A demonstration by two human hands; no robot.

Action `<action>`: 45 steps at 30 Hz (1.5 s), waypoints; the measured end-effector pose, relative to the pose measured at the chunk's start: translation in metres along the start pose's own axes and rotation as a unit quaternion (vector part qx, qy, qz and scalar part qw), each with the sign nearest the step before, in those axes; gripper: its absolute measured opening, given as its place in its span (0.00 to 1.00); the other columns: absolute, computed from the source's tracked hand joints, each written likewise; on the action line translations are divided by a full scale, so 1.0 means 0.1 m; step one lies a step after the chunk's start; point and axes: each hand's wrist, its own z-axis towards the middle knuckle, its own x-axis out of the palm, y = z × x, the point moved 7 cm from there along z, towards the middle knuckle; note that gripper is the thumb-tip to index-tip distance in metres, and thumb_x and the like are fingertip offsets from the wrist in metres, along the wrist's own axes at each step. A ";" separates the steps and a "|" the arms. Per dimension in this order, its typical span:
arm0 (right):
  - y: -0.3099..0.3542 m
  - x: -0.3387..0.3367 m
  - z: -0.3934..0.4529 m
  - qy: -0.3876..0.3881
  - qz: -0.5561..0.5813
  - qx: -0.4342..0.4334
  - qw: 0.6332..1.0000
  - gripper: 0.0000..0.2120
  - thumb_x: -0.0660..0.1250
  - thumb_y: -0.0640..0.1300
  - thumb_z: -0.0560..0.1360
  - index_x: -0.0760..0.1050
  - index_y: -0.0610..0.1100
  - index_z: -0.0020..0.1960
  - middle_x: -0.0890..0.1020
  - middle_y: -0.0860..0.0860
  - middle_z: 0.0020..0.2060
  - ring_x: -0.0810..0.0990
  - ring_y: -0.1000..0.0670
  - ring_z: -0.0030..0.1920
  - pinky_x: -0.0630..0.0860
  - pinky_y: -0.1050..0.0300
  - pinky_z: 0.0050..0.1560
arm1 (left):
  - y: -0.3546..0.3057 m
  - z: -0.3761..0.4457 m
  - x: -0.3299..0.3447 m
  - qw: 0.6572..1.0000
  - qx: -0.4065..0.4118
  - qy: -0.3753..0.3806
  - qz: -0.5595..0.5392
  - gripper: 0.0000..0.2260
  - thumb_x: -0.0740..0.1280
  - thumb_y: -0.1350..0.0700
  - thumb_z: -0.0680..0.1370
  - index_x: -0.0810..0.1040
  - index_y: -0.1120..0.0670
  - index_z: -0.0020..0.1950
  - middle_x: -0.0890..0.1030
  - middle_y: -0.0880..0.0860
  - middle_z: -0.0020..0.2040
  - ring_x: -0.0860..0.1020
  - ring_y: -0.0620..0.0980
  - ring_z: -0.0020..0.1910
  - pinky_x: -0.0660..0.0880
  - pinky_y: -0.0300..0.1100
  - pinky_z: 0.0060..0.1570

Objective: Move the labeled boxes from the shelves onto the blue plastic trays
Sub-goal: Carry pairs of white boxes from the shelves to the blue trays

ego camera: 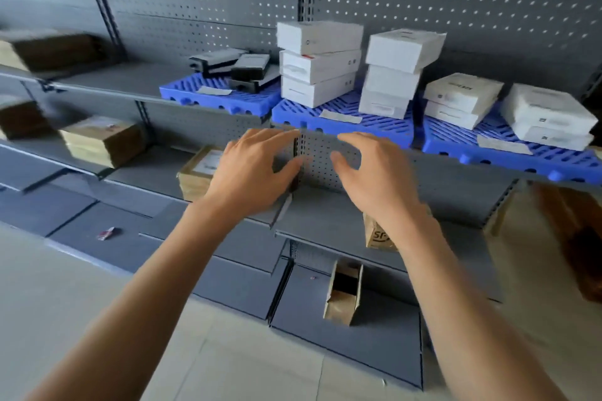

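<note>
Both hands are held up in front of the gray shelves, and neither one holds anything. The left hand (pixel 252 166) has its fingers (pixel 277 137) spread apart and loosely bent. The right hand (pixel 374 172) is the same, with its fingers (pixel 353 140) apart and a little curled. The two hands are near each other but do not touch.

Just above the hands, three blue trays sit side by side on a shelf (pixel 130 78). The left tray (pixel 208 96) holds a few dark boxes (pixel 250 70). The middle tray (pixel 342 122) holds two piles of white boxes (pixel 321 63), three boxes in each pile. The right tray (pixel 508 150) holds two more piles of white boxes (pixel 462 99), two boxes in each.

Brown boxes are on the lower shelves. One brown box (pixel 198 171) with a white label sits just left of the left hand. More brown boxes (pixel 101 143) sit farther left. A small brown box (pixel 378 234) peeks out beside the right wrist.
</note>
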 end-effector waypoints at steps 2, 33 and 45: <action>0.37 0.20 -0.05 0.019 0.009 -0.027 0.999 0.19 0.65 0.53 0.80 0.77 0.47 0.69 0.81 0.51 0.65 0.76 0.45 0.66 0.73 0.50 0.64 | 0.30 -0.27 -0.22 0.999 -0.037 0.005 0.017 0.21 0.65 0.42 0.81 0.74 0.45 0.73 0.79 0.47 0.68 0.73 0.53 0.68 0.73 0.54 0.65; 4.66 3.95 0.45 0.291 0.253 -0.328 0.862 0.15 0.66 0.51 0.81 0.79 0.49 0.66 0.82 0.52 0.63 0.78 0.51 0.64 0.75 0.52 0.65 | 4.40 -2.47 -2.36 0.879 -0.438 -0.076 0.170 0.21 0.66 0.46 0.82 0.73 0.46 0.75 0.76 0.47 0.71 0.73 0.52 0.69 0.72 0.51 0.62; 6.20 4.97 0.57 0.316 0.281 -0.389 0.819 0.14 0.67 0.50 0.79 0.81 0.49 0.63 0.83 0.51 0.61 0.78 0.50 0.64 0.76 0.45 0.64 | 5.78 -3.07 -2.98 0.834 -0.513 -0.116 0.168 0.20 0.65 0.45 0.82 0.74 0.45 0.73 0.76 0.46 0.71 0.73 0.51 0.70 0.72 0.50 0.63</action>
